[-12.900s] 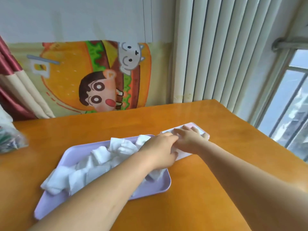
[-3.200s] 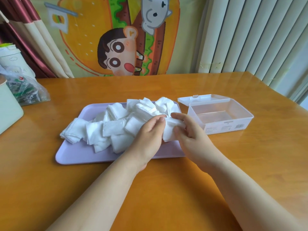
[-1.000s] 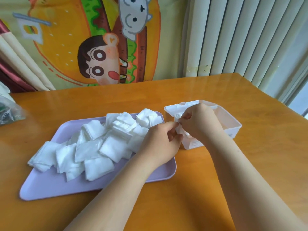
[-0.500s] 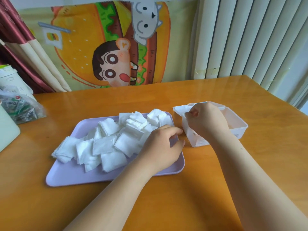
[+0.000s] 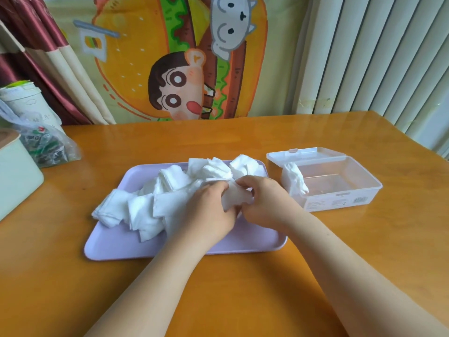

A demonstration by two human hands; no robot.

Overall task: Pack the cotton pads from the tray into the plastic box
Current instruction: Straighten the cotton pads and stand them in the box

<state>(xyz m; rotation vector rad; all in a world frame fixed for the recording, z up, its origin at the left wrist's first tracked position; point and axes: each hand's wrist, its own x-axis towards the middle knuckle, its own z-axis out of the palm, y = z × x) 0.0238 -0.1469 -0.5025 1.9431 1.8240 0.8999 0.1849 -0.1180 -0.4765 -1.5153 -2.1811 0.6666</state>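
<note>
My two forearms come in over the near edge of the orange wooden table [image 5: 243,288] and meet above the lilac tray [image 5: 184,246]. My left hand [image 5: 209,210] is down on the right end of the heap, fingers curled round a wad of cotton pads [image 5: 234,201]. My right hand [image 5: 264,203] is right against it, thumb and fingers pinching the same wad from the other side. How many pads are in that wad I can't tell, since my fingers cover most of it. The rest of the cotton pads [image 5: 150,207] lie in a loose white pile running from the tray's left side up to its far right corner, some overlapping, some crumpled. Just beside the tray on the right sits the clear plastic box [image 5: 340,203], its lid [image 5: 306,154] open toward the far side. A small clump of pads [image 5: 295,181] leans at its left end, and the rest of its floor is bare. Further off at the left edge are a pale green container [image 5: 14,176], a clear bag [image 5: 46,147] and a white cup [image 5: 21,98]. Behind the table hang a cartoon burger cloth [image 5: 179,69] and white vertical blinds [image 5: 376,57].
</note>
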